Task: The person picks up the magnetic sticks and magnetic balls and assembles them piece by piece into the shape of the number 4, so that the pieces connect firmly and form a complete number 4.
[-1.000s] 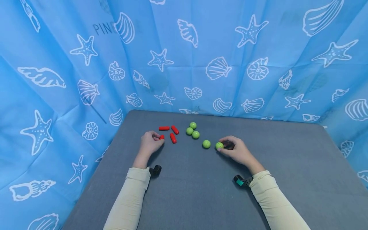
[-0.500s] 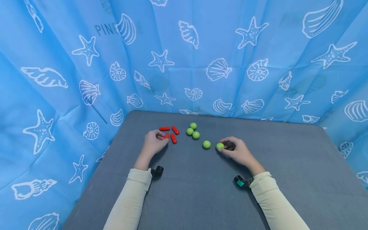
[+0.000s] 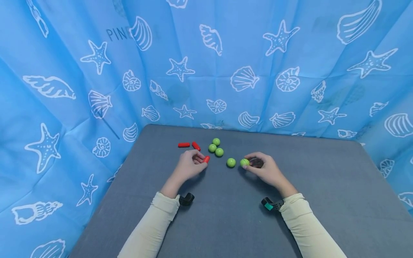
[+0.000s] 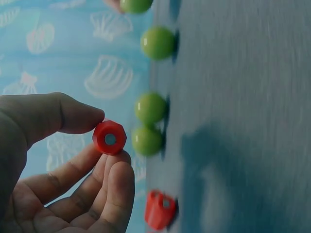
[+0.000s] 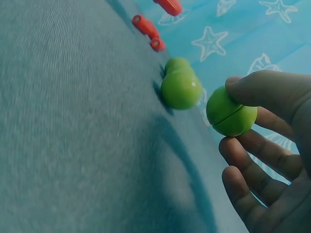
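Note:
My left hand (image 3: 190,165) pinches a short red rod (image 3: 206,159) between thumb and fingertips, raised over the grey table. Seen end-on in the left wrist view, the rod (image 4: 110,138) has a faceted rim and a round grey disc in its end, like a magnetic building rod. To the right, my right hand (image 3: 266,166) pinches a green ball (image 3: 244,162) between thumb and fingers. A seam runs round this ball (image 5: 232,111) in the right wrist view, which shows it above the tabletop. Another green ball (image 3: 231,162) lies between the two hands.
Beyond the left hand, two red rods (image 3: 184,145) lie on the grey table (image 3: 226,215). Three green balls (image 3: 216,142) sit grouped to their right. A blue curtain (image 3: 193,89) with seashell prints hangs behind the table.
My left hand has carried its red rod to the right, towards the green balls, and now covers the spot where another rod lay. The right hand stays nearly still, gripping its ball.

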Demonstrator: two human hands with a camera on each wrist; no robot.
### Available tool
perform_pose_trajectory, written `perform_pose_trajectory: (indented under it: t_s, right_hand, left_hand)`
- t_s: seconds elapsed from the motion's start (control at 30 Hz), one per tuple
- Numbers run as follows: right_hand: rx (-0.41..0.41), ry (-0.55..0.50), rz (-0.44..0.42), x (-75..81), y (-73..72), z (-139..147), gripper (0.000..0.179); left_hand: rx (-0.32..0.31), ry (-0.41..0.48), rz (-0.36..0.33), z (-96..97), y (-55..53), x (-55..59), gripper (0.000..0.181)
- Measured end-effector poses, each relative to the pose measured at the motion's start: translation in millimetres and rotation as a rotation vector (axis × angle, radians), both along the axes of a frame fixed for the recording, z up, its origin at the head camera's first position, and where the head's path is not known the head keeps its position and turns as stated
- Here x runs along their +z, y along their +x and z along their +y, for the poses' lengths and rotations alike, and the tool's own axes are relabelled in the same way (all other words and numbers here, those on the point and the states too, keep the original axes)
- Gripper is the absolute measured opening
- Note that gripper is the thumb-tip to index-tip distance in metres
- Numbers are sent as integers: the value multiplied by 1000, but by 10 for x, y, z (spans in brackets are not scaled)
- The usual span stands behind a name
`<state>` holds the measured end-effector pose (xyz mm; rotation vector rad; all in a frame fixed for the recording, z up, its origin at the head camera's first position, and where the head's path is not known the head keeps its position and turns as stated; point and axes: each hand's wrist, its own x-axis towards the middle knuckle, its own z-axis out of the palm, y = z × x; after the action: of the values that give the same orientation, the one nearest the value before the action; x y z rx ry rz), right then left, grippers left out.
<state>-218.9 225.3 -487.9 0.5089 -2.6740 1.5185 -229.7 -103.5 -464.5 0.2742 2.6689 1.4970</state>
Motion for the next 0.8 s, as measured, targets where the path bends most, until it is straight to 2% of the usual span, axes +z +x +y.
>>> perform_pose_trajectory:
  t_s: [0.13, 0.3, 0.53, 0.63, 0.8]
  right_hand:
    - [16, -12, 1, 34, 9, -50, 34]
    - [48, -29, 4, 50, 13, -107, 32]
    - [91, -52, -1, 47, 40, -202, 31]
    - [107, -57, -8, 44, 64, -236, 31]
    - [140, -67, -5, 31, 97, -284, 31]
  left_hand:
    - [-87, 30, -11, 129, 89, 24, 13]
    - [-195, 54, -34, 241, 156, -2, 14]
    - [-341, 19, -49, 315, 196, -37, 15]
    - [-370, 10, -39, 331, 197, -56, 14]
    - [-378, 6, -22, 336, 180, -82, 14]
